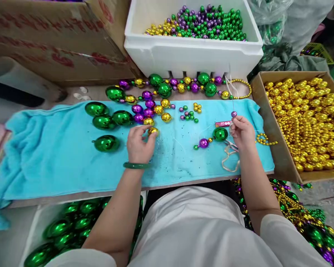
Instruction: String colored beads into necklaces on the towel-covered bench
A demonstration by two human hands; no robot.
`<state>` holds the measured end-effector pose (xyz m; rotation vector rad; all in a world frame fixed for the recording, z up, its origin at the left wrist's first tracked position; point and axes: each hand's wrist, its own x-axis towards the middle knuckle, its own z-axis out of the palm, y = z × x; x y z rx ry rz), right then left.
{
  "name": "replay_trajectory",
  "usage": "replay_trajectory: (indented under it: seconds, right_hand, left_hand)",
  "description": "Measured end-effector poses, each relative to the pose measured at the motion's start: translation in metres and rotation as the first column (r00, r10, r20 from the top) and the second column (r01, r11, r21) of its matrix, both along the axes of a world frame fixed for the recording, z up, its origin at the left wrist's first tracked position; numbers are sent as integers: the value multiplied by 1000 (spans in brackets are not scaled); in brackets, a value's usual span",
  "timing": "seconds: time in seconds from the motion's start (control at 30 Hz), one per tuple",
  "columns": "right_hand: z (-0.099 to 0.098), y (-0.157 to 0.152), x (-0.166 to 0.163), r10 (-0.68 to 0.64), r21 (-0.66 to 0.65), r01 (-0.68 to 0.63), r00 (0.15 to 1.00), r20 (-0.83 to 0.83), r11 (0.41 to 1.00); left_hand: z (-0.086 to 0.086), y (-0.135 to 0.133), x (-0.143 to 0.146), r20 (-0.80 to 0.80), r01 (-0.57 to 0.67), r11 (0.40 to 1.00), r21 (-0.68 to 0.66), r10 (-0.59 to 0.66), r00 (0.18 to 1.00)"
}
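Note:
My left hand [141, 145], with a green bangle [137, 165] at the wrist, has its thumb and fingers closed on a shiny gold bead [153, 131]. At the right, my right hand [242, 132] pinches a thin pale string, and a small purple bead [233, 114] sits just above the fingertips. Beside that hand lies a strung piece with a large green bead [220, 134] and a purple bead [203, 143]. Partly under the right hand are small scissors or pliers [231, 145] and a loop of cream cord [228, 165]. Loose large green beads [106, 143] rest left of my left hand.
A turquoise towel [180, 170] covers the table. Small loose beads [187, 115] lie mid-towel, with a finished bead necklace [180, 88] behind. A white foam box [193, 52] of small beads stands at the back, and a carton [284, 148] of gold beads at the right.

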<state>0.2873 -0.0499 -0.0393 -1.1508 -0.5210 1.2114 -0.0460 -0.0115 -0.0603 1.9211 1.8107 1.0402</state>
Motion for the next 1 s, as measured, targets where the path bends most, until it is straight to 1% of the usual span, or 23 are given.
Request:
replay_trajectory:
  seconds: [0.07, 0.2, 0.33, 0.53, 0.6, 0.63, 0.67, 0.7, 0.73, 0.77, 0.8, 0.83, 0.87, 0.9, 0.93, 0.97, 1.0]
  right_hand:
    - [-1, -1, 1, -18, -16, 18, 1000, -15, 1000]
    - [-7, -8, -4, -63, -1, 63, 998, 1, 998]
    - [-11, -21, -11, -111, 4, 111, 994, 18, 994]
    - [-10, -38, -14, -116, -41, 116, 993, 16, 992]
    - [-10, -43, -15, -136, -32, 138, 989, 57, 990]
    - [-9, -46, -16, -148, -25, 151, 985, 92, 988]
    - [-8, -49, -18, -157, -16, 160, 978, 135, 987]
    - [-6, -53, -21, -156, -5, 159, 971, 183, 987]
    - [-4, -57, -25, -137, 6, 139, 963, 232, 990]
    - [-2, -61, -31, -99, 15, 98, 955, 279, 995]
    - [0, -66, -37, -48, 23, 43, 946, 321, 999]
    - [1, -70, -43, 6, 29, -17, 933, 359, 999]
    - [2, -74, -49, 59, 33, -78, 918, 393, 996]
    - [3, -77, -56, 99, 37, -126, 902, 421, 991]
    - [2, -80, -61, 126, 41, -160, 887, 444, 986]
    - [1, -82, -66, 140, 42, -179, 877, 459, 983]
    - [-1, -83, -70, 150, 39, -190, 871, 468, 981]
  left_hand:
    - [-1, 1, 0, -33, -2, 999, -51, 1, 999]
    - [-6, 2, -2, -82, -12, 992, -125, 1, 997]
    - [-12, 1, -4, -62, -6, 990, -143, -3, 998]
    - [-13, 2, -3, -33, 10, 990, -143, -15, 999]
    - [-10, 2, 0, 14, 0, 989, -148, 2, 1000]
    - [-7, 2, 3, 77, -11, 987, -162, 23, 997]
    - [-3, 2, 6, 180, -18, 983, -185, 52, 982]
    - [1, 2, 10, 326, -14, 976, -218, 86, 941]
    - [7, 2, 15, 499, 8, 966, -257, 125, 858]
    - [13, 2, 20, 667, 51, 954, -295, 167, 726]
    - [20, 3, 25, 800, 110, 939, -326, 212, 561]
    - [27, 4, 29, 884, 174, 921, -347, 259, 389]
    - [34, 5, 34, 920, 234, 901, -365, 310, 238]
    - [40, 6, 38, 925, 283, 880, -381, 361, 119]
    - [45, 8, 41, 912, 319, 860, -397, 409, 33]
    - [49, 9, 43, 893, 342, 844, -412, 448, -30]
    - [53, 10, 45, 875, 355, 833, -425, 478, -75]
